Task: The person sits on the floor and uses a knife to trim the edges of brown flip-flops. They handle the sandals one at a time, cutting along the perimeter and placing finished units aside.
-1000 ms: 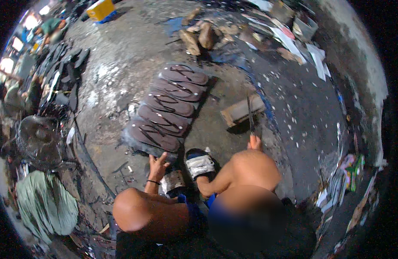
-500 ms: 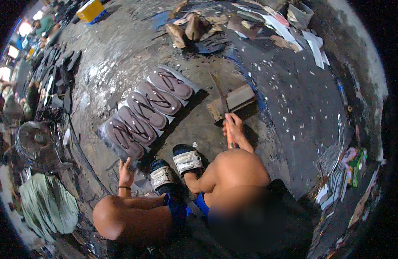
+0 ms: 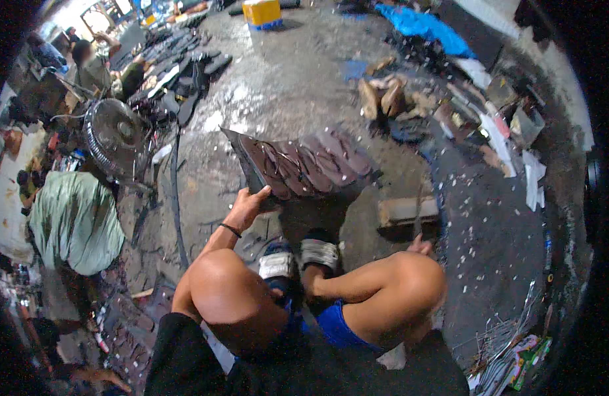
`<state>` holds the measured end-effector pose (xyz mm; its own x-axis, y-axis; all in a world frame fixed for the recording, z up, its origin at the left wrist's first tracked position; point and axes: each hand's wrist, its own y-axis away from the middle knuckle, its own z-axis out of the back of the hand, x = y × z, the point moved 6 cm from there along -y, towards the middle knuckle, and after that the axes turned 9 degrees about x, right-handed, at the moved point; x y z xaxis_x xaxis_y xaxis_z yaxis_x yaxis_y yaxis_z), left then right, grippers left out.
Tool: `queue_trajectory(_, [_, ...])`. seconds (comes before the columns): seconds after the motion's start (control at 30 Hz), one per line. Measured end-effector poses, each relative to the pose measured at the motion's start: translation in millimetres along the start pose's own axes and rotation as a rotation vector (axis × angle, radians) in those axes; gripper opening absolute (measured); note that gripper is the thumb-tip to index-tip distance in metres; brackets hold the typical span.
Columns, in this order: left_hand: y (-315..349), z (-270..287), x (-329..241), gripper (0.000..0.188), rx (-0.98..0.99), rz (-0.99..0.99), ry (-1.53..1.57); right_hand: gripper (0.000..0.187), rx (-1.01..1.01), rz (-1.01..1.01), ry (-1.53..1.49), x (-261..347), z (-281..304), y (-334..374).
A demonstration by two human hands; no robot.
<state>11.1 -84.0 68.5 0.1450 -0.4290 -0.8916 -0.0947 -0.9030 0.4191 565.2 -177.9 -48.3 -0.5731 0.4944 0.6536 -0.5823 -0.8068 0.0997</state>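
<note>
My left hand [image 3: 246, 208] grips the near left corner of a dark sheet [image 3: 246, 157], thumb on top and fingers under it. On that sheet lies a row of several brown flip-flops [image 3: 307, 165] with dark thong straps. The sheet looks lifted at my side, with a dark shadow below it. Beyond my right knee, my right hand [image 3: 421, 246] is closed around a long knife [image 3: 419, 210], its blade pointing away from me. The blade passes over a block [image 3: 398, 210] on the floor; the knife's handle is mostly hidden.
A fan [image 3: 116, 132] and a pale green cloth [image 3: 76, 221] stand at left. Dark sole pieces [image 3: 199, 72] lie farther back, near another person [image 3: 90, 69]. Shoe lasts [image 3: 381, 98] and scraps lie at the far right, a yellow box [image 3: 262, 13] at the back.
My left hand has taken hold of the sheet's corner and raised it, turning the row of flip-flops. My right hand still holds the knife by the block. The view has swung left.
</note>
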Motion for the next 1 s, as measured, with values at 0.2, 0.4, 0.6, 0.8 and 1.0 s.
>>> queue_trajectory(0.2, [-5.2,-64.2,-110.7,0.021,0.132,-0.205,0.087,0.038,-0.067,-0.051,-0.335,-43.2,25.6,124.6])
queue_trajectory(0.4, [33.5,-121.0,-121.7,0.026,0.296,-0.250,0.278,0.044,0.109,-0.122,-1.197,75.2,136.8,181.2])
queue_trajectory(0.6, [32.9,-27.6,-12.5,0.027,0.123,0.014,0.308,0.043,0.720,0.010,-1.055,201.7,51.3,214.0])
queue_trajectory(0.8, [46.6,-7.7,46.8,0.022,0.087,0.032,0.122,0.043,0.997,0.163,-0.525,236.3,-17.3,261.6])
queue_trajectory(1.0, [76.3,-13.3,36.5,0.045,0.039,0.158,-0.169,0.038,0.950,0.374,-0.282,238.9,-41.8,285.8])
